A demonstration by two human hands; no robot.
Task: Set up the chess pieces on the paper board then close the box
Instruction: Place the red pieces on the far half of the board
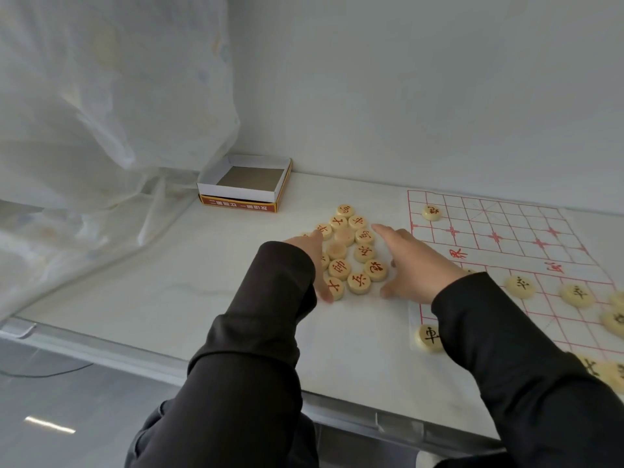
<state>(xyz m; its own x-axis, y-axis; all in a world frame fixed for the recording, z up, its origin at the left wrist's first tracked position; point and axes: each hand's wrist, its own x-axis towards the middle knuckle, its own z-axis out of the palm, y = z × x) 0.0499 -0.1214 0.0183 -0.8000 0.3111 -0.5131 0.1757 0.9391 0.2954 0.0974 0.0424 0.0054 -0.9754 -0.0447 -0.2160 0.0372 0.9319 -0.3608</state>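
White table (202, 282), looks kinda marble-ish. Sitting right on it: 1 open cardboard box (244, 184) at the back, a loose clump of round wooden pieces (364, 253) with red characters mid-table, and the paper board (489, 217) on the right.

red-marked discs (351, 251) clustered, box (245, 184) open

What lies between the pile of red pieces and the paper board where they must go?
Only the right hand, open beside the pile. Otherwise bare table up to the paper board; its far rows show one piece.
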